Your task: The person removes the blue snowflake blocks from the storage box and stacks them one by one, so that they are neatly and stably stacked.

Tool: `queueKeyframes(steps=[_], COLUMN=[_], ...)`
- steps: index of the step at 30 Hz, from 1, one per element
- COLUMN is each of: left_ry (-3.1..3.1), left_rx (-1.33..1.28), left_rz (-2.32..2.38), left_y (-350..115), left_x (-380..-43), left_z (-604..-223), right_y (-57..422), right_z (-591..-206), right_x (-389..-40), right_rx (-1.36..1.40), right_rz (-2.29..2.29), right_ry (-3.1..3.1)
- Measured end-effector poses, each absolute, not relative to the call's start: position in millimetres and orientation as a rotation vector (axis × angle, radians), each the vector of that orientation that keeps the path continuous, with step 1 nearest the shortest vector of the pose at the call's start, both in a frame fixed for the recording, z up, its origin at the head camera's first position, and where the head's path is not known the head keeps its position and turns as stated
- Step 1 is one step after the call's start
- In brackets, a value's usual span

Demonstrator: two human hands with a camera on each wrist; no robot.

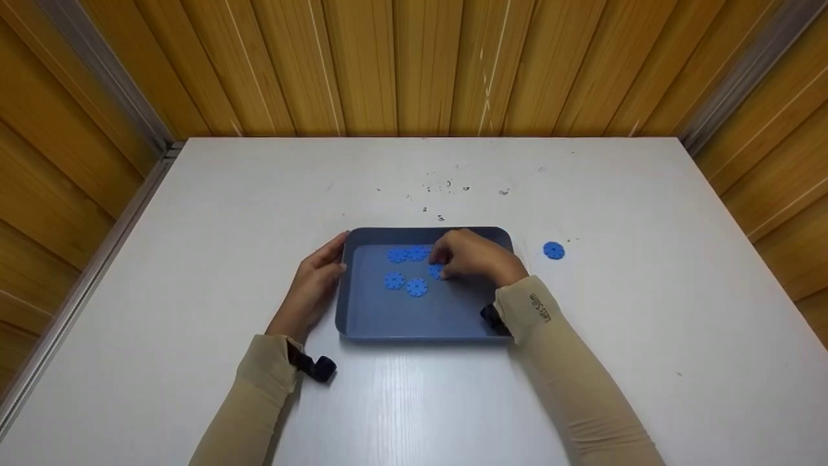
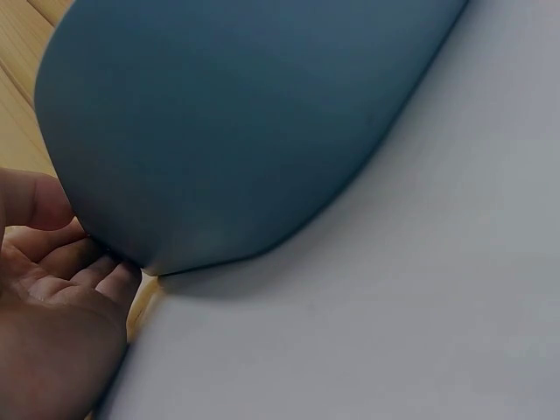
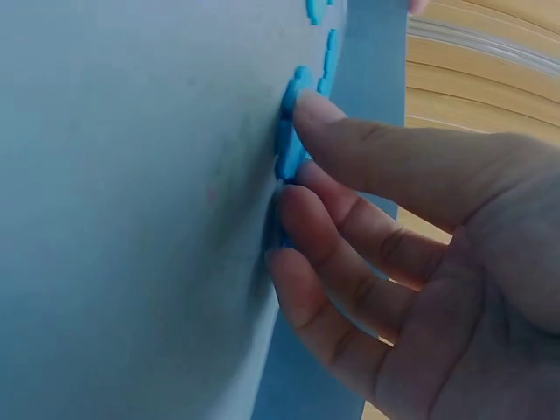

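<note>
A shallow blue-grey tray [image 1: 381,320] lies on the table, with several blue notched discs [image 1: 416,287] flat on its floor. My left hand [image 1: 314,281] grips the tray's left wall, thumb at the rim and fingers outside; the left wrist view shows this hand [image 2: 61,280] at the tray corner [image 2: 219,131]. Inside the tray, my right hand [image 1: 472,255] pinches one blue notched disc [image 1: 435,271] between thumb and fingers. In the right wrist view that disc [image 3: 287,150] stands close to the tray floor [image 3: 131,175], partly covered by the fingertips.
One more blue notched disc [image 1: 554,250] lies on the white table [image 1: 647,310], right of the tray. Small dark marks dot the tabletop behind the tray. Yellow wooden panels [image 1: 362,71] wall the table at the back and sides.
</note>
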State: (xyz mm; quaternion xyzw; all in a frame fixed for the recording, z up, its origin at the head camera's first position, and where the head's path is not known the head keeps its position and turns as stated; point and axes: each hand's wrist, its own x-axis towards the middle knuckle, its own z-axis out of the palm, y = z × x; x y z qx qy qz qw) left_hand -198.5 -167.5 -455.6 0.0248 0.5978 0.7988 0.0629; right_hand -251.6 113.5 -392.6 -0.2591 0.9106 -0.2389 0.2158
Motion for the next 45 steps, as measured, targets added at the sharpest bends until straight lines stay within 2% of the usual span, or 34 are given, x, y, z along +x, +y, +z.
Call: queueKeyframes(steps=[23, 45], left_ry=[1.772, 1.778], left_rx=[0.066, 0.064], left_rz=[2.422, 2.4], left_y=[-166.7, -169.2], left_x=[-198.6, -199.2], left_z=[-454.7, -456.4], right_y=[118.9, 150.8], right_z=[-389.9, -363.9], right_x=[-248.9, -245.0], right_rx=[-0.728, -0.715], right_rz=[-0.728, -0.797], right_ry=[2.552, 2.599])
